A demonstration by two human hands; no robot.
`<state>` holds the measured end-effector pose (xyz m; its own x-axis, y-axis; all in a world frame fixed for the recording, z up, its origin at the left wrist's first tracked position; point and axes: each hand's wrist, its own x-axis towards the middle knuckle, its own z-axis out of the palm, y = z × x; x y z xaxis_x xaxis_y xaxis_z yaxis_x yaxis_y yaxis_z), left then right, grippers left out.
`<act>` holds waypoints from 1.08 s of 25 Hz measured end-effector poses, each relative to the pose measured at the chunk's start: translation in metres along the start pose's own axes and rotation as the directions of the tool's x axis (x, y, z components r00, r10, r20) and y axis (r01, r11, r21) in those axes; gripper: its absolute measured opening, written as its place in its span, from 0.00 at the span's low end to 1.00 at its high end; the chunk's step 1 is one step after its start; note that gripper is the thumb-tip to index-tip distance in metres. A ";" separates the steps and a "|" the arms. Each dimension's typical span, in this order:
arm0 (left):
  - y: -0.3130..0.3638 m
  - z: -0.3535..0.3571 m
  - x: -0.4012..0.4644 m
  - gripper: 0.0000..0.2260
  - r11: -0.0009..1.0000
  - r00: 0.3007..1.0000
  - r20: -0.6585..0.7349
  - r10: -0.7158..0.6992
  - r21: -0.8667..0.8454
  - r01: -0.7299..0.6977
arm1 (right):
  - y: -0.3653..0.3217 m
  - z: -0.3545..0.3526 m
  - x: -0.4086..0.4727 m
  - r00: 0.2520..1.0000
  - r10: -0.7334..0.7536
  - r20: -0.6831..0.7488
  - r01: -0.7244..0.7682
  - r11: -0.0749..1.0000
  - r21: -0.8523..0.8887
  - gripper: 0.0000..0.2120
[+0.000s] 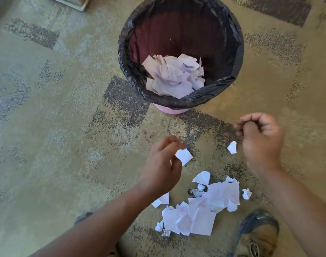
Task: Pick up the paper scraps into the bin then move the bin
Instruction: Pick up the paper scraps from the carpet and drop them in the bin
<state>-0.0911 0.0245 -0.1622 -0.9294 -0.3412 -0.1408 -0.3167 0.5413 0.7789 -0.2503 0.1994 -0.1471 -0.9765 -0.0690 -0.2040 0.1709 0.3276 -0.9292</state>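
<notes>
Head view shows the collecting step under way: the left hand point(161, 164) pinches a small white paper scrap point(184, 156), the right hand point(260, 140) is loosely curled and seemingly empty, so the next move calls for carrying the scrap over the black-lined pink round bin point(177, 110), while the white torn-paper pile point(199, 210) remains on the patterned beige carpet point(65, 127).

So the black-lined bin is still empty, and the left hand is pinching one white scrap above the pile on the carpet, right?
Not quite: the bin is not empty. The head view shows paper scraps already lying in it. The left hand does pinch one white scrap above the pile.
</notes>
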 end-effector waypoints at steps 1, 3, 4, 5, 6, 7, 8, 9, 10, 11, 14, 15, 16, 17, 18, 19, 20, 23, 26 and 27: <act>-0.020 0.019 -0.009 0.19 0.992 0.985 0.147 -0.089 0.099 0.075 | 0.039 -0.011 0.005 0.997 0.080 -0.004 -0.080 0.979 -0.189 0.13; -0.047 0.053 -0.010 0.23 0.961 0.919 0.351 -0.179 0.263 0.086 | 0.100 -0.029 0.013 0.941 0.330 0.070 -0.224 0.767 -0.602 0.21; -0.055 0.066 -0.004 0.26 0.944 0.884 0.423 -0.201 0.324 0.060 | 0.122 -0.033 0.016 0.895 0.428 0.121 -0.208 0.643 -0.737 0.28; -0.061 0.078 0.003 0.29 0.926 0.844 0.488 -0.223 0.377 0.026 | 0.137 -0.034 0.016 0.860 0.485 0.160 -0.169 0.566 -0.807 0.33; -0.068 0.089 0.011 0.32 0.905 0.804 0.540 -0.250 0.426 -0.006 | 0.151 -0.033 0.015 0.846 0.497 0.192 -0.124 0.533 -0.837 0.35; -0.072 0.099 0.017 0.33 0.884 0.775 0.574 -0.266 0.466 -0.041 | 0.159 -0.031 0.014 0.848 0.482 0.219 -0.071 0.513 -0.855 0.34; -0.075 0.107 0.022 0.34 0.863 0.760 0.591 -0.269 0.498 -0.081 | 0.168 -0.029 0.014 0.858 0.456 0.239 -0.022 0.496 -0.868 0.31; -0.074 0.113 0.026 0.33 0.842 0.761 0.594 -0.262 0.526 -0.121 | 0.173 -0.028 0.013 0.866 0.433 0.249 0.018 0.471 -0.882 0.27; -0.072 0.118 0.028 0.32 0.819 0.771 0.586 -0.250 0.553 -0.154 | 0.179 -0.028 0.013 0.869 0.422 0.258 0.043 0.456 -0.889 0.22; -0.068 0.121 0.030 0.31 0.805 0.789 0.568 -0.234 0.569 -0.171 | 0.178 -0.027 0.013 0.861 0.426 0.279 0.058 0.462 -0.885 0.17; -0.070 0.124 0.025 0.27 0.815 0.821 0.518 -0.239 0.566 -0.121 | 0.169 -0.027 0.001 0.833 0.412 0.370 0.071 0.582 -0.810 0.09; -0.075 0.125 0.021 0.25 0.827 0.822 0.508 -0.257 0.555 -0.085 | 0.167 -0.030 -0.006 0.832 0.402 0.382 0.055 0.625 -0.779 0.09; -0.079 0.126 0.017 0.21 0.836 0.821 0.496 -0.285 0.548 -0.041 | 0.166 -0.035 -0.014 0.833 0.403 0.381 0.024 0.660 -0.751 0.08; -0.082 0.128 0.014 0.17 0.846 0.817 0.466 -0.338 0.531 0.047 | 0.166 -0.043 -0.021 0.835 0.424 0.350 -0.032 0.674 -0.738 0.08; -0.082 0.130 0.011 0.11 0.857 0.806 0.420 -0.417 0.477 0.195 | 0.167 -0.051 -0.027 0.847 0.446 0.290 -0.108 0.678 -0.727 0.08; -0.078 0.134 0.006 0.07 0.854 0.778 0.382 -0.498 0.374 0.363 | 0.169 -0.061 -0.033 0.862 0.472 0.184 -0.205 0.657 -0.726 0.07; -0.071 0.139 0.000 0.03 0.830 0.742 0.373 -0.557 0.240 0.503 | 0.172 -0.072 -0.038 0.865 0.498 0.063 -0.314 0.635 -0.706 0.06; -0.043 0.158 -0.030 0.08 0.755 0.648 0.493 -0.581 0.027 0.656 | 0.191 -0.096 -0.058 0.736 0.659 -0.156 -0.618 0.560 -0.551 0.12; -0.029 0.182 -0.054 0.08 0.701 0.621 0.508 -0.597 -0.046 0.711 | 0.203 -0.090 -0.081 0.560 0.817 -0.135 -0.794 0.484 -0.368 0.24; -0.027 0.188 -0.057 0.06 0.682 0.620 0.497 -0.607 -0.074 0.728 | 0.203 -0.082 -0.088 0.552 0.826 -0.111 -0.812 0.504 -0.294 0.22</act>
<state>-0.0652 0.1744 -0.2901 -0.4780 -0.1579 -0.8640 -0.8781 0.0638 0.4742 -0.1407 0.3492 -0.2930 -0.4129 0.3374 -0.8460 0.8410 0.4978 -0.2119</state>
